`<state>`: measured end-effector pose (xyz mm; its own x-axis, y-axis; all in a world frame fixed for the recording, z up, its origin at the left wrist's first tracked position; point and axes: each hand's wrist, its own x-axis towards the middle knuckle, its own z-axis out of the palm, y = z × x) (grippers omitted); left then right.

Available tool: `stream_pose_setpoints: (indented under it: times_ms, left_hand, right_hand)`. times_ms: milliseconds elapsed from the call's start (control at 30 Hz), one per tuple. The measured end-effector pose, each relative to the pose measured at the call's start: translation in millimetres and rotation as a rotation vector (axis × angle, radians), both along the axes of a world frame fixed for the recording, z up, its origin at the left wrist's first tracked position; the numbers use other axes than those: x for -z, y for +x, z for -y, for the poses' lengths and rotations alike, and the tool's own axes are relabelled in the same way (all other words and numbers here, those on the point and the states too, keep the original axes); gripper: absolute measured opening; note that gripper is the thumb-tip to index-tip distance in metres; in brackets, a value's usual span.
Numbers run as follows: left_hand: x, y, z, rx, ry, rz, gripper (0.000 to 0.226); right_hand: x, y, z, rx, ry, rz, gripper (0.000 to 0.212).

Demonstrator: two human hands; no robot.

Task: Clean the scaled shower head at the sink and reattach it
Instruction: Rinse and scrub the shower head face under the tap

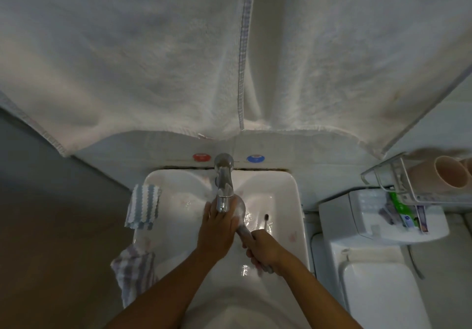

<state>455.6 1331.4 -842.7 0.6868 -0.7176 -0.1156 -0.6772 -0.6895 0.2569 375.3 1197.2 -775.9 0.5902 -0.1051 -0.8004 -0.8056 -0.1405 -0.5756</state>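
The chrome shower head [241, 207] lies over the white sink [293, 201], its round face under the tap [224, 188]. My right hand [263, 248] grips its handle near the sink's front. My left hand [217, 226] lies flat on the round face with fingers straight, partly covering it. A toothbrush [266, 222] stands in the basin just right of the head. Water glints on the basin floor around it.
A blue-striped cloth [144, 206] and a checked cloth [134, 270] hang over the sink's left rim. White towels [153, 60] hang above. A toilet cistern [370, 221] and a wire rack with cups [434, 178] stand at the right.
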Motion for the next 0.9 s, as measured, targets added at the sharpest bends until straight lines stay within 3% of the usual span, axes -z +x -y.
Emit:
stream_pose_setpoints:
  times_ms: [67,200,300,400,467,567,700,767,900]
  left_hand:
    - [-4.7,6.3,3.3,-0.184,-0.089,-0.09,0.055]
    - [-28.8,13.9,17.3,-0.855,-0.387,-0.438,0.029]
    - [-16.7,22.7,10.4,-1.052,-0.418,-0.737,0.036]
    - [-16.3,24.5,5.2,-1.07,-0.475,-0.822,0.037]
    - [-21.9,23.2,6.8,-1.076,-0.535,-0.809,0.033]
    - [-31.3,21.3,8.3,-1.015,-0.68,-0.917,0.021]
    - [-26.3,27.0,9.3,-0.791,-0.545,-0.853,0.046]
    - [-26.3,26.4,8.2,-0.817,-0.596,-0.87,0.059]
    - [-28.2,27.7,9.0,-1.034,-0.607,-0.772,0.029]
  right_hand:
    - [-2.0,1.2,0.7,-0.048,-0.016,0.001,0.048]
    - [-5.7,-5.1,1.6,-0.142,-0.021,-0.011,0.021]
    - [-6.7,-11.0,8.7,-0.149,-0.02,-0.015,0.025]
    - [-1.9,-5.5,17.5,-0.282,-0.163,-0.026,0.031]
    - [3.0,2.8,18.4,-0.447,-0.387,-0.03,0.034]
    - [4.4,13.4,15.8,-0.53,-0.625,-0.009,0.05]
    - [4.9,17.9,14.2,-0.55,-0.757,0.06,0.048]
    - [6.3,16.4,16.3,-0.56,-0.803,0.074,0.044]
    - [5.6,15.1,21.0,-0.589,-0.852,0.125,0.032]
